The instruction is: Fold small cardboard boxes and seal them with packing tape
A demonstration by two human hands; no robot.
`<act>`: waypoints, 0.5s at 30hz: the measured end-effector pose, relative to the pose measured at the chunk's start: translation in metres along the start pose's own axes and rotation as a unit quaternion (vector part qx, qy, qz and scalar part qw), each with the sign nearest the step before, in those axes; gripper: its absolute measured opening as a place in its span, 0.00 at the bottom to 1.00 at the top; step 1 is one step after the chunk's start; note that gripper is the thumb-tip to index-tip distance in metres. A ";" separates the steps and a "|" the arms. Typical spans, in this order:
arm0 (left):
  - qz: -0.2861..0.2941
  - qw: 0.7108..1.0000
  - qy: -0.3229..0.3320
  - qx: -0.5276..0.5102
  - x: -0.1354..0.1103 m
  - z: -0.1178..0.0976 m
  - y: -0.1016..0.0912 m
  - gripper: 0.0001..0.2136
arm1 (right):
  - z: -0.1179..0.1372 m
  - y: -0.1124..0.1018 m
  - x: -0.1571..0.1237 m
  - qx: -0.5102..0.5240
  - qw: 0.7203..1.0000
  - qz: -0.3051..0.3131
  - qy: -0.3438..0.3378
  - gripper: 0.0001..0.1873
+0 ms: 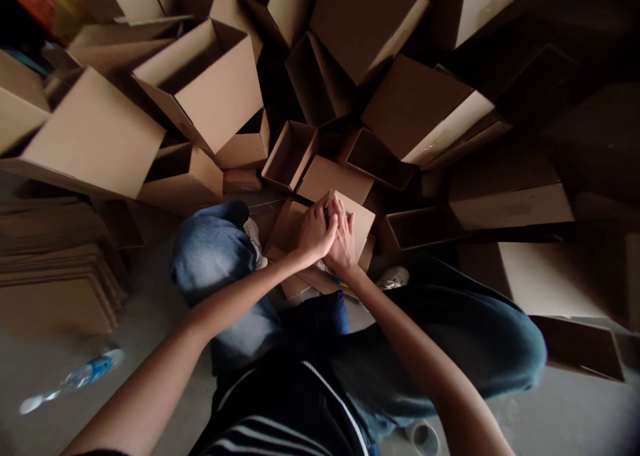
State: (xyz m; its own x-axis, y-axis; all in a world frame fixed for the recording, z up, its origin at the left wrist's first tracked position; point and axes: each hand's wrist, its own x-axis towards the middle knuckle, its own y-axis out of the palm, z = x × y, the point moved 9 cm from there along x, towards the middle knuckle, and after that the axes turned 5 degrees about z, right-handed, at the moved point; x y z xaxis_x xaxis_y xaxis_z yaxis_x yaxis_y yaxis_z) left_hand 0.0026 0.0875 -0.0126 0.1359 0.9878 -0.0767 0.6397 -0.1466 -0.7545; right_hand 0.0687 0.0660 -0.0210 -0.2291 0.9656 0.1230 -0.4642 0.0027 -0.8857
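Between my knees a small cardboard box [361, 217] stands partly folded, its brown flaps spread toward me. On its upper panel my right hand [343, 237] lies flat with fingers stretched forward. Right beside it, touching it, my left hand [316, 235] presses on the same cardboard, its fingers extended and slightly bent. I see nothing held in either hand. A bit of something white shows beneath my palms, too small to name. More cardboard lies under and left of the box, partly hidden by my forearms.
Many open cardboard boxes [220, 89] are heaped ahead and to both sides. At left is a stack of flat cardboard sheets [55, 289]. A plastic bottle [83, 376] lies on the floor at lower left. A roll of tape [424, 436] sits near my right thigh.
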 end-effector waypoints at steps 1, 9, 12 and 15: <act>0.005 1.000 0.008 0.006 0.001 -0.003 0.000 0.23 | -0.002 0.000 0.000 0.002 1.000 -0.004 0.010 0.34; 0.028 0.998 -0.013 0.054 0.009 -0.014 0.001 0.19 | -0.011 0.000 0.005 -0.006 0.999 0.030 0.026 0.34; 0.030 0.997 -0.033 0.061 0.010 -0.011 0.002 0.20 | -0.010 0.000 0.009 0.002 0.999 0.048 0.002 0.34; 0.029 0.995 -0.071 0.057 0.008 -0.003 0.001 0.20 | -0.005 0.002 0.012 -0.001 0.996 0.083 -0.026 0.34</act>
State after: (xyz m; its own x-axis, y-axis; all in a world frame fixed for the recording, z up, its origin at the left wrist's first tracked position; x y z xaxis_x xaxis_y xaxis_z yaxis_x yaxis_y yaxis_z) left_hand 0.0068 0.0951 -0.0125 0.0564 0.9767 -0.2073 0.5423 -0.2043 -0.8150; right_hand 0.0694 0.0794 -0.0240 -0.3475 0.9377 -0.0023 -0.4150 -0.1560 -0.8964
